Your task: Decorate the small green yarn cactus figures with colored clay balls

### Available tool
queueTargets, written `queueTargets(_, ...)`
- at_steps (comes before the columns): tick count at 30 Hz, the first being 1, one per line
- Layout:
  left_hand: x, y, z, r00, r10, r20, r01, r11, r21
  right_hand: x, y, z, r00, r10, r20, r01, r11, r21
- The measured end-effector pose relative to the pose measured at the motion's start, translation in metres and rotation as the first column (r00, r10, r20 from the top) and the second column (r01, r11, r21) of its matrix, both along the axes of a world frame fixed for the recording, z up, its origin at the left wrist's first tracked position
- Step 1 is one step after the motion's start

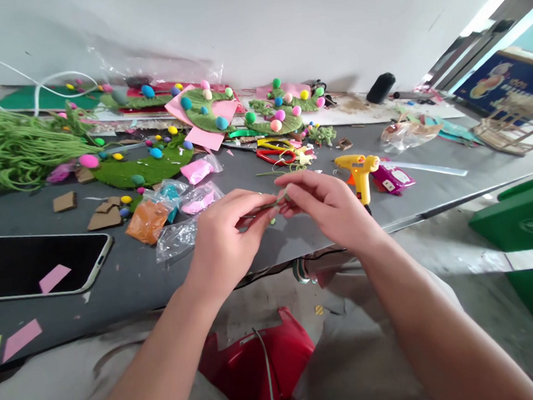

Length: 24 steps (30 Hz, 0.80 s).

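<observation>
Over the front of the grey table, my left hand (227,237) pinches a thin green strand (270,204) between thumb and fingers. My right hand (330,207) closes on the same strand from the other side, its fingertips almost meeting the left ones. Fingers hide much of the strand, so whether it is yarn or wire I cannot tell. Just beyond the hands lie red-handled scissors (276,156). A yellow glue gun (360,172) stands to the right of my right hand. Clear bags with pink clay (200,201) and orange clay (147,221) lie left of my left hand.
A phone (34,264) rests at the table's left. Behind it spreads a heap of green yarn (10,148). Green shapes with coloured balls (205,109) line the back. A glue stick (431,167) and purple packet (395,176) lie right. A green bin (524,215) stands beyond the table edge.
</observation>
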<state>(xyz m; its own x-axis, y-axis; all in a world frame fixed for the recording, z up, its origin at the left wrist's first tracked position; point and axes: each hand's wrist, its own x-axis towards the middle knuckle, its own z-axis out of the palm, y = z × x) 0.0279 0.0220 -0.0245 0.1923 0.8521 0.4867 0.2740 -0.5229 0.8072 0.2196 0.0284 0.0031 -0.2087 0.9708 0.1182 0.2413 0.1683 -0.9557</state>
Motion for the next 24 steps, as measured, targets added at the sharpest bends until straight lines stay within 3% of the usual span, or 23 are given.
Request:
queueTargets(4,-0.0001,0.0004,0.0002,1.0,0.004,-0.017,-0.004,1.0,0.017,-0.0019,-0.0002,-0.0002,0.994,-0.012,0.11,0.009,1.0,0.024)
queueTargets(9,0.0004,0.0005,0.0003,1.0,0.0,0.0,0.0,1.0,-0.009,-0.0028,0.001,0.0,0.995,-0.057,-0.076,0.061,0.996,0.06)
queueTargets(14,-0.0003,0.0002,0.0001,1.0,-0.003,-0.005,0.003,1.0,0.007,-0.0025,0.0005,0.0006,0.99,-0.083,0.118,0.077,0.996,0.052)
queueTargets(20,-0.001,-0.0004,-0.001,1.0,-0.006,0.0,0.006,1.0,-0.001,-0.0024,0.0014,-0.0014,0.993,-0.07,-0.09,0.075,0.996,0.049)
queueTargets(24,-0.0006,0.0007,-0.0009,1.0,0.011,-0.018,-0.011,1.0,0.011,0.0001,0.0015,-0.0023,0.997,-0.067,0.037,0.066,0.998,0.02)
